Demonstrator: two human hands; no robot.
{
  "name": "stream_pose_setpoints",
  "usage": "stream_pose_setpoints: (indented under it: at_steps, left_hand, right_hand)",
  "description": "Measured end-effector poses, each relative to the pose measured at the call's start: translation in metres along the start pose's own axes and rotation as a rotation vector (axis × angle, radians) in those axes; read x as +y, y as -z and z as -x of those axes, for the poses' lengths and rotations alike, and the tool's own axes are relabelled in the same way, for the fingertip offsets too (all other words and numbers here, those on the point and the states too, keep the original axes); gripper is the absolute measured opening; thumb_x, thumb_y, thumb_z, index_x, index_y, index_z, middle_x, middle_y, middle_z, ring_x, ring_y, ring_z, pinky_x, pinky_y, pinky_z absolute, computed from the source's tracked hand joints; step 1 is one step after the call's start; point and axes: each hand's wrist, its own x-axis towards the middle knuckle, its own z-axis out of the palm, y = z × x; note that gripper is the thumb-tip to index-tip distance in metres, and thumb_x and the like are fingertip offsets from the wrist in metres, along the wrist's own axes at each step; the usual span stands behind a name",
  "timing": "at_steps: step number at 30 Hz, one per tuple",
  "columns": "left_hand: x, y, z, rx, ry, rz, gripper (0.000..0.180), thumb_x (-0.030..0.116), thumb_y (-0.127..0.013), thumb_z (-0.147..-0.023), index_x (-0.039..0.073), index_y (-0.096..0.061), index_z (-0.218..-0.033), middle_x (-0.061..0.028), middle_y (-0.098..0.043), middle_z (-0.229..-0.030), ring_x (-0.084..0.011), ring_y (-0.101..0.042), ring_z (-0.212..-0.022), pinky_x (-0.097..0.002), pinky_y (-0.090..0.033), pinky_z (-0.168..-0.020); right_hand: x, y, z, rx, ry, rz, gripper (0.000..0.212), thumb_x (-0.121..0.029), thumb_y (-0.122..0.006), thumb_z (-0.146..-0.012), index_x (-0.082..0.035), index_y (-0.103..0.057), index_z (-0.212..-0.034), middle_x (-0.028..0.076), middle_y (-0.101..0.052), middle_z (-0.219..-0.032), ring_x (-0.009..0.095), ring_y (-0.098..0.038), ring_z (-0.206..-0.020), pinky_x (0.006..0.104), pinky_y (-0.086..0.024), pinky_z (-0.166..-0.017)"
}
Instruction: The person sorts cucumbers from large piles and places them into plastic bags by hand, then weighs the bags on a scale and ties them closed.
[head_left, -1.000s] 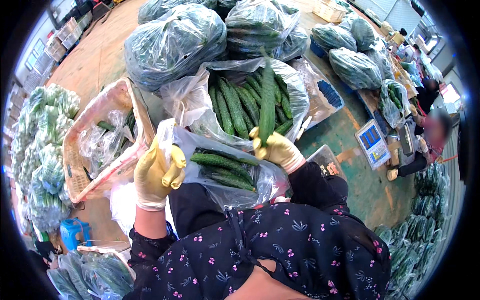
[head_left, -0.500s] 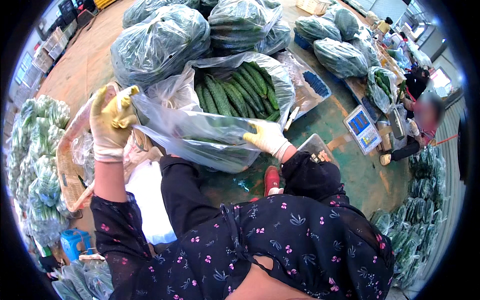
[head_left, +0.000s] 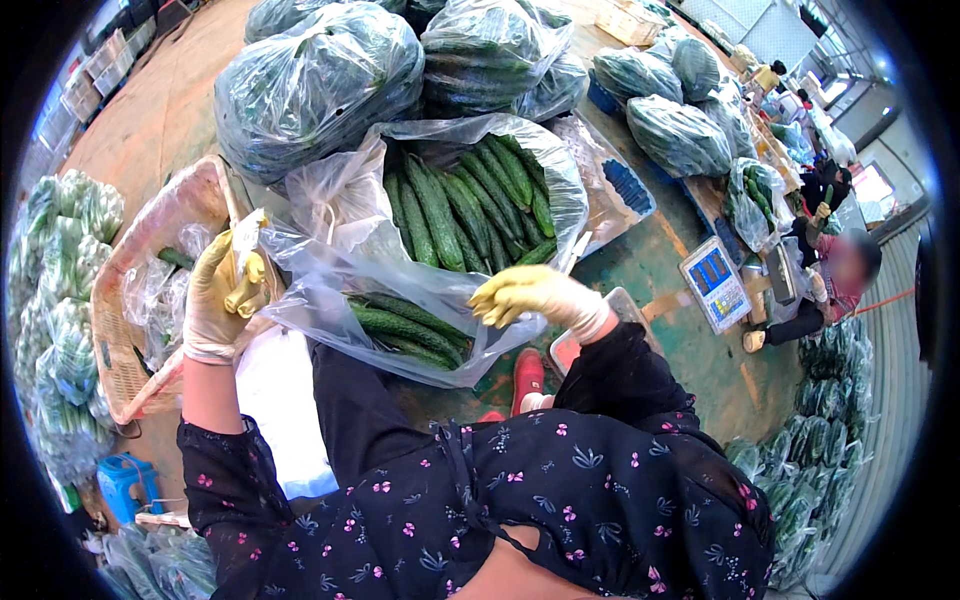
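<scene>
My left hand, in a pale yellow work glove, is closed on the left edge of a clear plastic bag. Several dark green cucumbers lie inside it. Over the right side of the bag's mouth hovers my right hand, gloved the same way. Its fingers are loosely bent, with nothing visible in them. Just beyond stands a larger open bag, its plastic folded back around a pile of cucumbers.
Big filled bags are heaped at the far side. An orange crate holding loose plastic stands at left. A digital scale lies to the right, near a crouching co-worker. A blue stool is at lower left.
The clear bag's mouth has spread wider, so the cucumbers inside now show plainly. My right hand has let go of its rim and moved slightly lower. My left hand has lowered, still gripping its edge.
</scene>
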Motion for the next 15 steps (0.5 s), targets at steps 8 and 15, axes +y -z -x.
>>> stream_pose_setpoints:
  at_steps: [8, 15]
  left_hand:
    - [-0.003, -0.040, -0.013, -0.110, -0.080, 0.011, 0.054, 0.032, -0.051, -0.098, -0.004, -0.043, -0.137, -0.0094, -0.065, -0.077, -0.0050, -0.036, -0.038, -0.0205, -0.032, -0.036]
    - [0.030, -0.061, -0.046, -0.024, -0.087, 0.059, 0.054, 0.040, -0.052, -0.096, -0.007, -0.052, -0.124, -0.0081, -0.067, -0.080, -0.0063, -0.040, -0.042, -0.0217, -0.035, -0.041]
  right_hand:
    - [0.061, 0.155, -0.079, 0.675, -0.221, 0.140, 0.032, -0.024, -0.060, -0.090, -0.006, -0.061, -0.116, 0.003, -0.069, -0.087, 0.014, -0.064, -0.068, 0.0308, -0.054, -0.061]
    - [0.104, 0.204, -0.132, 1.048, -0.240, 0.593, 0.045, -0.024, -0.062, -0.082, -0.005, -0.061, -0.123, 0.015, -0.069, -0.102, 0.028, -0.065, -0.090, 0.0366, -0.050, -0.082]
